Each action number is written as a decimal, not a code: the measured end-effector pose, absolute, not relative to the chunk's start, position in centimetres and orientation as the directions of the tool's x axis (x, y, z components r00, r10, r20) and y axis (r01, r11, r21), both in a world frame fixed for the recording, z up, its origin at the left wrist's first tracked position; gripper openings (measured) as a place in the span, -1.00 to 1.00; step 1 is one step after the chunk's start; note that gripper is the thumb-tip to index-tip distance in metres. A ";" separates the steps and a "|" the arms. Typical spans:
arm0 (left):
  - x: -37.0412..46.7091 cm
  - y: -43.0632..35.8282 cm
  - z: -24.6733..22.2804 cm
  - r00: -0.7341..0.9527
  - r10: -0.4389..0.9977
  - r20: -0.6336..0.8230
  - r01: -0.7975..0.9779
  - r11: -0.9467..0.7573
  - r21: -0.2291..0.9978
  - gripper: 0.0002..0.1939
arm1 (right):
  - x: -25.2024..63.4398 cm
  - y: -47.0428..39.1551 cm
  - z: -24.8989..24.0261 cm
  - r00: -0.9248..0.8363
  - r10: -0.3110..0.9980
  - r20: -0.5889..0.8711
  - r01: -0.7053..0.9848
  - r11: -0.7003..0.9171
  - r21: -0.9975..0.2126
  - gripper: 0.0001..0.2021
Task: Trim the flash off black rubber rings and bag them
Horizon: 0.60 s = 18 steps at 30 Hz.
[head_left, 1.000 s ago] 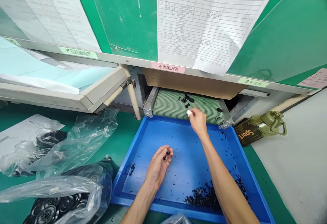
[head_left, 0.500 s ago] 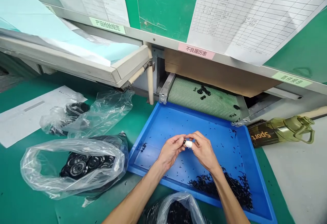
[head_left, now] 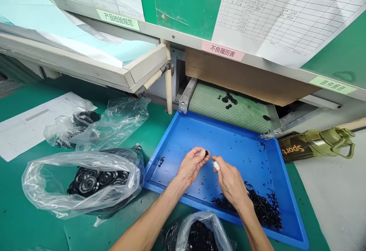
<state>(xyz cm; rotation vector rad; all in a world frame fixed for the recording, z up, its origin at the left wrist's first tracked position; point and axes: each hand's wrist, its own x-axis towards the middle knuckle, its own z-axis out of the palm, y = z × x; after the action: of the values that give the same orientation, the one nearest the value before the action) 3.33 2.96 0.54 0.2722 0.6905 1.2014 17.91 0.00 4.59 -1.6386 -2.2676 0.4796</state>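
Observation:
Over the blue tray (head_left: 168,129), my left hand (head_left: 192,164) is closed, pinching a small black part (head_left: 206,153) between thumb and fingers. My right hand (head_left: 228,174) is closed around a thin tool with a brownish shaft, whose tip meets the black part. White wrapping (head_left: 216,166) shows at my right thumb or on the tool; I cannot tell which. Small black slivers lie scattered in the tray, with a heap of black pieces (head_left: 264,209) at its near right corner, partly behind my right forearm.
An open plastic bag (head_left: 48,201) of black round parts stands left; another bag (head_left: 183,235) is at the near edge. A green belt (head_left: 206,98) with black parts ends above the tray. A bottle (head_left: 317,144) lies right. A metal shelf (head_left: 137,71) juts out upper left.
My right hand has moved slightly right and down, away from my left fingers, exposing the tool's shaft. The camera view has shifted slightly.

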 end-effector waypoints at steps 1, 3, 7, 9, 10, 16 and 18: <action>3.3 3.0 0.4 0.192 0.919 -0.345 -0.762 0.361 0.537 -0.76 | 17.8 0.0 4.6 -0.289 0.954 0.082 0.856 0.296 -0.424 -0.62; 3.4 3.0 0.3 0.195 0.917 -0.347 -0.756 0.366 0.542 -0.73 | 17.7 -0.1 4.4 -0.254 0.957 0.140 0.867 0.289 -0.405 -0.63; 3.4 3.1 0.5 0.191 0.922 -0.336 -0.741 0.360 0.568 -0.79 | 17.6 -0.3 4.4 -0.239 0.956 0.169 0.868 0.288 -0.405 -0.63; 3.4 3.1 0.7 0.186 0.927 -0.324 -0.743 0.349 0.571 -0.80 | 17.5 -0.5 4.5 -0.235 0.957 0.169 0.864 0.285 -0.415 -0.64; 3.4 3.1 0.7 0.186 0.929 -0.320 -0.744 0.345 0.571 -0.80 | 17.5 -0.5 4.5 -0.232 0.958 0.169 0.862 0.282 -0.420 -0.64; 3.3 3.1 0.7 0.196 0.918 -0.344 -0.753 0.366 0.547 -0.78 | 17.2 -0.6 4.7 -0.199 0.963 0.182 0.855 0.261 -0.448 -0.65; 3.4 3.2 0.7 0.197 0.911 -0.363 -0.762 0.375 0.527 -0.78 | 17.1 -0.6 4.7 -0.210 0.961 0.182 0.856 0.271 -0.440 -0.65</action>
<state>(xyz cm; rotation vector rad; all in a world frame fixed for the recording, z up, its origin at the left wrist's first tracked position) 3.37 3.15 0.67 0.2523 0.6953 1.1882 17.08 -0.64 4.69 -1.6415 -2.1321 0.3405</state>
